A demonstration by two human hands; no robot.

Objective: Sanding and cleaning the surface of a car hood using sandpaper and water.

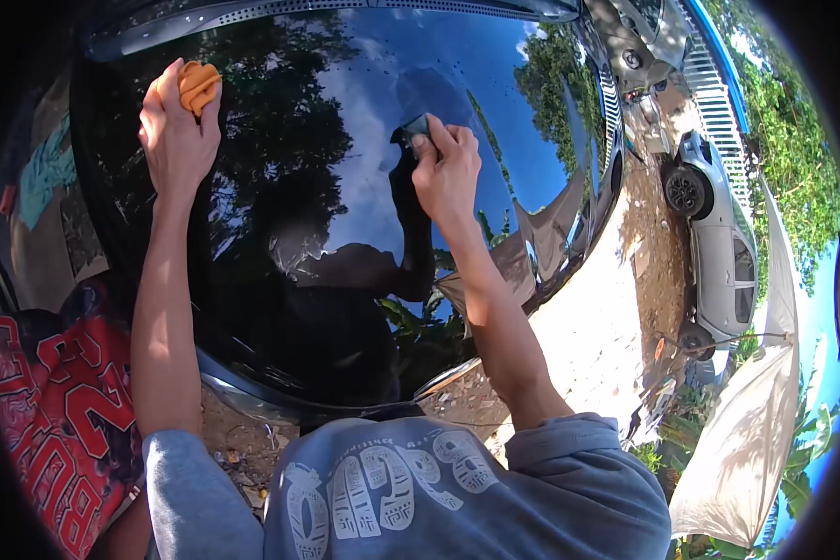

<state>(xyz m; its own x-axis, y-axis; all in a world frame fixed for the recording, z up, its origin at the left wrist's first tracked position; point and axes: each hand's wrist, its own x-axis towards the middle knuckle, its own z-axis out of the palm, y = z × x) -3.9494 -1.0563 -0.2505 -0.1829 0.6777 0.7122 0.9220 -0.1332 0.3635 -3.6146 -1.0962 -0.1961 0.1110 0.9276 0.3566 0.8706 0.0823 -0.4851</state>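
A glossy black car hood (280, 177) lies in front of me, mirroring trees, sky and my own outline. At its far left, my left hand (179, 140) is closed around a bunched orange cloth (199, 86), close to the hood surface. Right of the middle, my right hand (448, 173) pinches a small grey-green pad (416, 126) against the paint. Part of the pad is hidden by the fingers, so its exact kind is unclear. Fine droplets or specks dot the hood beyond the pad.
Someone in a red patterned shirt (61, 411) stands close on my left. A teal cloth (49, 173) lies beyond. The windshield base (280, 11) borders the hood's far side. A silver car (723, 252) and a beige tarp (733, 448) are to the right, over dirt ground.
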